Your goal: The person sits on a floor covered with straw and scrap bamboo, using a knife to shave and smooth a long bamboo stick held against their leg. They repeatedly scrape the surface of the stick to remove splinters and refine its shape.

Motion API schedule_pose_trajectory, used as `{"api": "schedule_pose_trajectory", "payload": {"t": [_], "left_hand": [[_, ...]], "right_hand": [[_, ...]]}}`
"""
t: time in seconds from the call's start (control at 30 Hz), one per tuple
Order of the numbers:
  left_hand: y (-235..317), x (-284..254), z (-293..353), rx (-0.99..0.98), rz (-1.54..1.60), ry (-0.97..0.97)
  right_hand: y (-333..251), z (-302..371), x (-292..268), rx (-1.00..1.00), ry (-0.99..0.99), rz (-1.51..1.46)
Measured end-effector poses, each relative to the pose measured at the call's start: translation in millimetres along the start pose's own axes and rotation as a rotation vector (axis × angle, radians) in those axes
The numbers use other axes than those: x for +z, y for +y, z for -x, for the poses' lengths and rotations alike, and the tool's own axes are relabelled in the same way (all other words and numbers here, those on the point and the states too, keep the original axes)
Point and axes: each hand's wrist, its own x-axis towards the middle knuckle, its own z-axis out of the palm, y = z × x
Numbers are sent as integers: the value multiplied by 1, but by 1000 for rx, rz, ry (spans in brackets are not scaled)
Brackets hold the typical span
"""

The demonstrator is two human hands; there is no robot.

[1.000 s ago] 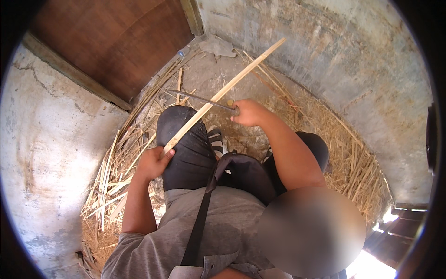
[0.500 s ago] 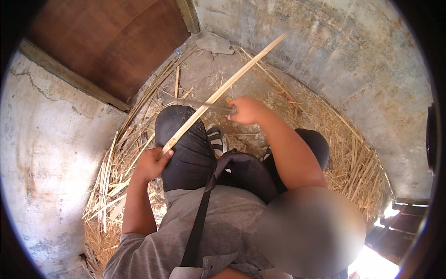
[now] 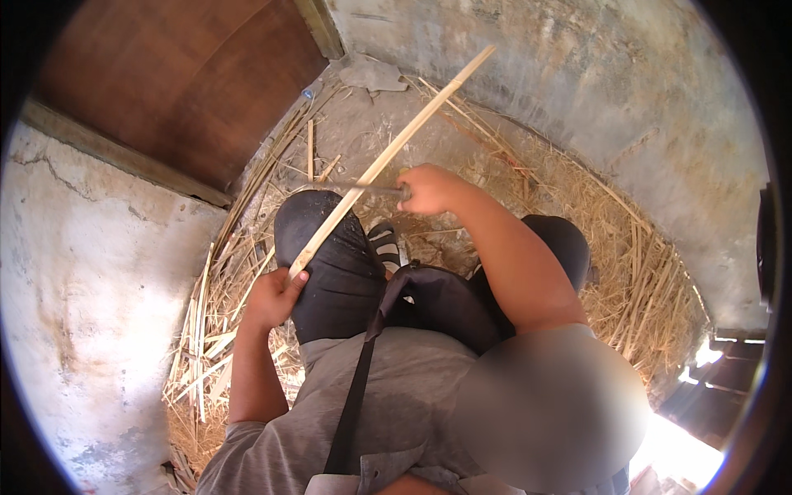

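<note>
L hand point(image 3: 272, 299): closed round the near end of the strip point(image 3: 388, 157); thumb is seen on top, so the end is pinned beside the L knee point(image 3: 326, 247).
R hand point(image 3: 431, 188): fist shut on the handle of a blade point(image 3: 371, 189); the metal is laid across the strip approx. mid-length, touching it.
Strip: long, pale, thin; it is slanted up and away from the L hand, over the L knee, far end raised toward the wall point(image 3: 594, 107). Probably braced on the knee so it is kept steady under the blade.
Blade: narrow, grey, pointed to the person's left; the edge itself can't be made out.
Posture: person is seated/squatting, knees apart, dark trousers; a sandal point(image 3: 384, 243) is seen betw. the knees.
Strap point(image 3: 363, 363): dark, worn across a grey shirt.
Ground: dusty, littered w/ straw point(image 3: 635, 280) and split strips, heaped along the walls.
Door point(image 3: 190, 82): brown wood, upper left.
</note>
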Motion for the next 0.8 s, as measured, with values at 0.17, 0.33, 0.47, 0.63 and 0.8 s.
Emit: {"api": "schedule_pose_trajectory", "payload": {"t": [0.17, 0.33, 0.47, 0.63, 0.8], "left_hand": [[12, -6, -2, -5, -53, -21], [-2, -1, -7, -72, 37, -64], [-6, -1, -6, -48, 2, -43], [-4, 0, -3, -52, 37, -27], [-8, 1, -9, -21, 59, -50]], "right_hand": [[37, 0, -3, 172, 95, -77], [16, 7, -5, 86, 58, -22], [-18, 8, -1, -17, -39, 45], [-3, 8, -11, 10, 8, -24], [51, 3, -5, 225, 200, -108]]}}
